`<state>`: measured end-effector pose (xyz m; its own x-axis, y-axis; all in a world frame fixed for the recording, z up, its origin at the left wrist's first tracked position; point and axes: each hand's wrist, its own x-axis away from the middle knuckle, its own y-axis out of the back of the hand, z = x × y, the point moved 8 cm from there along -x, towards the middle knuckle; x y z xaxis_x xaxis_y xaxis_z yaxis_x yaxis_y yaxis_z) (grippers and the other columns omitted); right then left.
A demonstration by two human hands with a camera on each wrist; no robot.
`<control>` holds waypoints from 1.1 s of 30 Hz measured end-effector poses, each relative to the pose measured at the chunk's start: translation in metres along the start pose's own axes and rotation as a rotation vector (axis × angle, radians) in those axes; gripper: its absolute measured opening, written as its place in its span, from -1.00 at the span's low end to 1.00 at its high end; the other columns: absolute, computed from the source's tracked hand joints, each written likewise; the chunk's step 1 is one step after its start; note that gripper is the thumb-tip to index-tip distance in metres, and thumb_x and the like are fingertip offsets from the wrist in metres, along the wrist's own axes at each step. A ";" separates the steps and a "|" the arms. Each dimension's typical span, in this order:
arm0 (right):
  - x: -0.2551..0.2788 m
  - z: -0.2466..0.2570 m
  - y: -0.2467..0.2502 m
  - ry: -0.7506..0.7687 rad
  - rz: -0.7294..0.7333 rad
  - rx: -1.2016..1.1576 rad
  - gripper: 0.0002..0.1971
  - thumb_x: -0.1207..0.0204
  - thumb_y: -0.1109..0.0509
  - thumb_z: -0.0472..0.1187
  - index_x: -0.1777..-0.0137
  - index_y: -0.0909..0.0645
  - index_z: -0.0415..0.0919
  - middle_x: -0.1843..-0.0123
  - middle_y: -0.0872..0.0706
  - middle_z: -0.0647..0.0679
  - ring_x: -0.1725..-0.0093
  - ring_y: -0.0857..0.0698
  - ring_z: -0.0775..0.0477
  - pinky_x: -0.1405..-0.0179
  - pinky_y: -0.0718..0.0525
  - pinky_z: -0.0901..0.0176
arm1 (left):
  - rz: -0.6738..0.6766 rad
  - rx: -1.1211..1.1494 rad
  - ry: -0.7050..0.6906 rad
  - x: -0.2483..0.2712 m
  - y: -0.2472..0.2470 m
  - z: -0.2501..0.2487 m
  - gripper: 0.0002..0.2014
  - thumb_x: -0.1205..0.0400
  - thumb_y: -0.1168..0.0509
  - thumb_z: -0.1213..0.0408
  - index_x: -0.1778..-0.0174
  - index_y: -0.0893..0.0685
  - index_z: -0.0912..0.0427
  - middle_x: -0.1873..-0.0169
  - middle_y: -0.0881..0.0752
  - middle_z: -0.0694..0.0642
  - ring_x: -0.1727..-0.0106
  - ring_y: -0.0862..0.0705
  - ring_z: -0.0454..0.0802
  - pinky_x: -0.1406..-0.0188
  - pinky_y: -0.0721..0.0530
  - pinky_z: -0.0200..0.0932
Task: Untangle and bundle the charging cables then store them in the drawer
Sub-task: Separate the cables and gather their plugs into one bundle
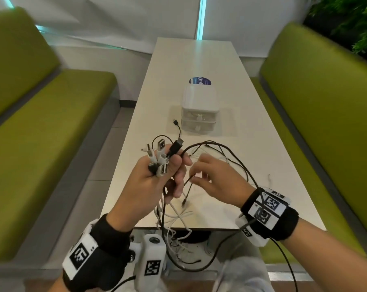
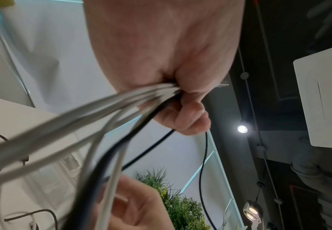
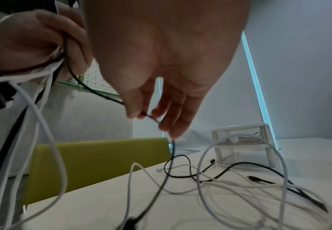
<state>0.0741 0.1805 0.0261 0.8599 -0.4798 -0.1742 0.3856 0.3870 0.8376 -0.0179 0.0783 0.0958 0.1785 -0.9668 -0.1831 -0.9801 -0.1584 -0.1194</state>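
Green benches flank the white table (image 1: 199,60); left hand (image 1: 157,182) grips bundled cable ends (image 1: 157,159) at 7 o'clock of the drawer unit (image 1: 199,110), right hand (image 1: 216,178) pinches a black cable (image 3: 149,116).

I see white cables (image 1: 174,209) and black cables (image 1: 237,159) mixed over the cream table (image 1: 199,60). Behind them on that table stands a white drawer unit (image 1: 199,106) with clear fronts; beyond it lies a dark blue round sticker (image 1: 200,81) with white lettering. Either side of the table are lime-green benches (image 1: 41,123). My wrist bands (image 1: 269,211) are black, with black-and-white square-patterned tags.
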 end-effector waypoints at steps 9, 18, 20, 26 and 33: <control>0.022 -0.014 -0.012 -0.225 0.407 -0.198 -0.87 -0.49 -0.49 -0.10 0.22 -0.70 -0.12 0.43 -0.72 0.09 0.47 -0.65 0.18 0.38 -0.56 0.40 | -0.050 -0.033 -0.028 -0.003 0.003 0.006 -0.79 -0.67 -0.16 0.22 0.01 -0.66 0.24 0.45 -0.64 0.10 0.48 -0.66 0.11 0.68 -0.54 -0.19; 0.074 -0.003 -0.057 -0.435 0.965 -0.673 -0.94 -0.58 -0.41 -0.32 0.10 -0.65 -0.32 0.26 -0.77 -0.21 0.47 -0.73 -0.10 0.39 -0.75 0.16 | -0.059 -0.001 0.010 -0.003 0.000 0.015 -0.76 -0.66 -0.20 0.16 0.02 -0.64 0.27 0.32 -0.74 0.14 0.35 -0.77 0.16 0.59 -0.64 -0.17; 0.076 -0.006 -0.059 -0.439 0.973 -0.668 -0.93 -0.58 -0.40 -0.33 0.01 -0.67 -0.33 0.17 -0.79 -0.20 0.40 -0.76 -0.12 0.34 -0.77 0.13 | -0.067 -0.025 0.017 -0.003 0.000 0.017 -0.74 -0.65 -0.17 0.19 0.01 -0.64 0.32 0.23 -0.78 0.17 0.24 -0.81 0.18 0.57 -0.67 -0.16; 0.049 -0.049 -0.033 -0.506 0.502 -0.513 -0.81 -0.60 -0.30 -0.36 -0.15 -0.66 -0.24 -0.02 -0.80 -0.09 0.24 -0.82 -0.21 0.34 -0.76 0.08 | -0.105 -0.089 -0.025 -0.006 0.006 0.016 -0.66 -0.65 -0.14 0.15 0.04 -0.68 0.37 0.03 -0.79 0.14 0.11 -0.80 0.05 0.53 -0.69 -0.15; 0.018 -0.046 0.032 -0.307 0.139 0.034 -0.81 -0.65 -0.28 -0.25 -0.11 -0.69 -0.02 0.13 -0.79 0.13 0.31 -0.72 0.24 0.17 -0.68 0.23 | -0.209 -0.096 0.041 -0.005 0.016 0.020 -0.57 -0.70 -0.09 0.06 0.42 -0.69 0.03 0.59 -0.39 0.05 0.60 -0.29 -0.10 0.63 -0.19 -0.24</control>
<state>0.1171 0.2209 0.0257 0.7610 -0.6405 0.1028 0.2553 0.4414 0.8602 -0.0327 0.0848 0.0752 0.3764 -0.9181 -0.1241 -0.9264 -0.3721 -0.0572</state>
